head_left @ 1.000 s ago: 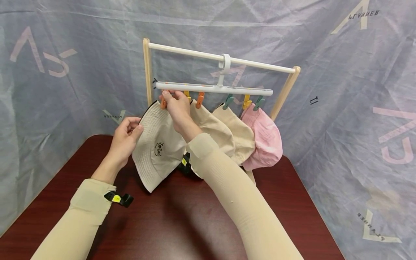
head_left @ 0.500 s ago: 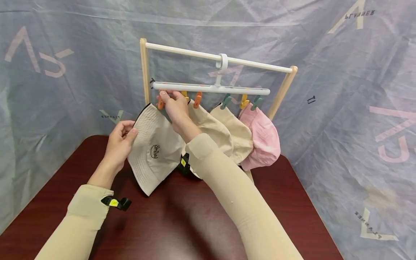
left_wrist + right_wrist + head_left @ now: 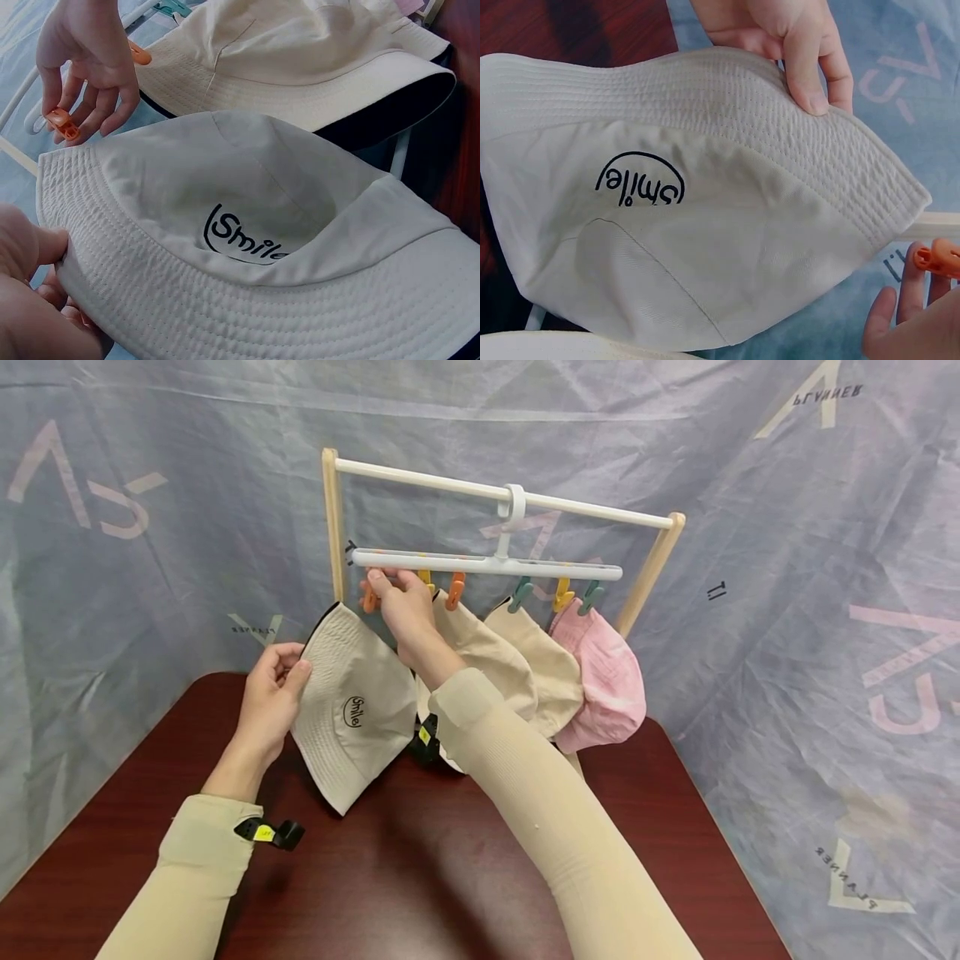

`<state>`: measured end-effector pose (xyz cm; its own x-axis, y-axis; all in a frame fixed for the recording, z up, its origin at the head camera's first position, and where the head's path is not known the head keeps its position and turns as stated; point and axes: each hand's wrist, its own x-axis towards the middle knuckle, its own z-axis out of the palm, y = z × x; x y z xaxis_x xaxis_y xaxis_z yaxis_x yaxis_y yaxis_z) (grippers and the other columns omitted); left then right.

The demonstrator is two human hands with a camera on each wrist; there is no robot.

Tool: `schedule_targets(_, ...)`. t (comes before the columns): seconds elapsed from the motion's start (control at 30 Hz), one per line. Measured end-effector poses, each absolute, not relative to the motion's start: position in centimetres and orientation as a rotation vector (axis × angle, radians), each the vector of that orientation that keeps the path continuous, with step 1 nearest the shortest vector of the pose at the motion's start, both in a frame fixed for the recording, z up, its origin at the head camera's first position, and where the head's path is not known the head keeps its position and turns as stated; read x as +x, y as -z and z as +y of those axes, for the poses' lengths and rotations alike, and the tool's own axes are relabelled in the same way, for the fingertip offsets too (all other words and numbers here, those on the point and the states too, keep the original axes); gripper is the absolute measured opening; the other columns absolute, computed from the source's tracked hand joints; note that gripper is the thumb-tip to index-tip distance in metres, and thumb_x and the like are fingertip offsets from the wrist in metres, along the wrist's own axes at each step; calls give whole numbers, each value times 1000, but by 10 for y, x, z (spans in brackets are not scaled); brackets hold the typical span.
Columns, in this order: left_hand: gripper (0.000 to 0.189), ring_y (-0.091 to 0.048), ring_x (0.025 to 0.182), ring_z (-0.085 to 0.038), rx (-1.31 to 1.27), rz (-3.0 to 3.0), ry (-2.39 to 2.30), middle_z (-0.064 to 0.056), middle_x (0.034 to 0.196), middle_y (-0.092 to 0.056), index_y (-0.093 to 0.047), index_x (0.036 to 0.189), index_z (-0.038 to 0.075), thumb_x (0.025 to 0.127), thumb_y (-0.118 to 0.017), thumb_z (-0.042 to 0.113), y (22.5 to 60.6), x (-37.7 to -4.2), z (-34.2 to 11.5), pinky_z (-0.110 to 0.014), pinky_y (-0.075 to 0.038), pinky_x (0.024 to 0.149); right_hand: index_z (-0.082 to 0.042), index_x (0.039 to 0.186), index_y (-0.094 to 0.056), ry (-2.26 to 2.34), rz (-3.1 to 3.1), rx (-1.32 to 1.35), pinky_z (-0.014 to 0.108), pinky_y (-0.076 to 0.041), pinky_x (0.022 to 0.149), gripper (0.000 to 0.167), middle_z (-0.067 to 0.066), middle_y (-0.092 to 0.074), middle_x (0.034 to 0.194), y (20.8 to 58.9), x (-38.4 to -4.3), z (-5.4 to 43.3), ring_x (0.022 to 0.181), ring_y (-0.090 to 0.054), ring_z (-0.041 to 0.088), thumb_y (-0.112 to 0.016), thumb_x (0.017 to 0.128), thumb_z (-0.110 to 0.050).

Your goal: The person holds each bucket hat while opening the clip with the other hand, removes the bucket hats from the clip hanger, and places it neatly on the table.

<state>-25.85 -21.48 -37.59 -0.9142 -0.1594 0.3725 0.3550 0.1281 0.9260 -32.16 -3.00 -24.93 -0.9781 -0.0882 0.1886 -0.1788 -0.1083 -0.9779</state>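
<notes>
My left hand pinches the brim of a pale bucket hat, printed "Smile" with a dark lining edge. The thumb lies on the outside of the brim, as the left wrist view shows. My right hand pinches an orange clothespin at the left end of the white hanger. A gap separates this clothespin from the hat's upper brim corner. Beside my right hand, a second orange clothespin grips a cream bucket hat.
Another cream hat and a pink hat hang to the right from green clothespins and a yellow one. The hanger hooks over the rack's white rail. Beneath is a dark red table; grey cloth surrounds it.
The "Smile" hat has shifted down and left with my left hand, and its brim corner has come away from the orange clothespin. My right hand keeps its place on that clothespin.
</notes>
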Motion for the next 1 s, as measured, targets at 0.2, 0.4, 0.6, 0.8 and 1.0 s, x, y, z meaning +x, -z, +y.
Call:
schedule_targets(0.2, 22, -52, 94, -9, -180, -2018, 1833, 9, 109, -58, -58, 133, 13, 111, -57, 18, 378, -258, -214, -15, -45, 76, -5, 127, -69, -2275, -2060, 315, 24, -54, 91, 26, 3, -74, 104, 250, -323, -29, 100, -74, 24, -62, 110, -22)
schedule_targets(0.4, 26, -52, 93, -7, -159, -1994, 1835, 10, 108, -57, -57, 136, 8, 111, -58, 15, 381, -259, -215, -16, -44, 76, -6, 125, -70, -2281, -2062, 322, 27, -55, 94, 24, 3, -74, 105, 251, -323, -29, 104, -74, 25, -62, 110, -23)
schedule_targets(0.6, 24, -54, 95, -8, -170, -1963, 1847, 9, 108, -58, -58, 134, 8, 110, -57, 12, 382, -259, -214, -15, -45, 79, -6, 128, -70, -2284, -2055, 341, 24, -56, 91, 26, 3, -74, 109, 251, -324, -28, 117, -71, 33, -62, 109, -23)
schedule_targets(0.8, 22, -54, 97, -7, -158, -1927, 1882, 9, 107, -59, -60, 131, 10, 110, -57, 8, 385, -257, -215, -14, -45, 81, -1, 139, -65, -2280, -2079, 390, 25, -57, 92, 37, 5, -72, 114, 252, -324, -26, 122, -68, 34, -60, 111, -24)
schedule_targets(1.0, 19, -54, 94, -8, -137, -1890, 1901, 7, 105, -60, -61, 127, 13, 109, -59, 9, 387, -255, -213, -14, -45, 79, -2, 138, -65, -2292, -2074, 404, 23, -57, 91, 36, 6, -73, 114, 252, -324, -25, 120, -69, 35, -60, 110, -25)
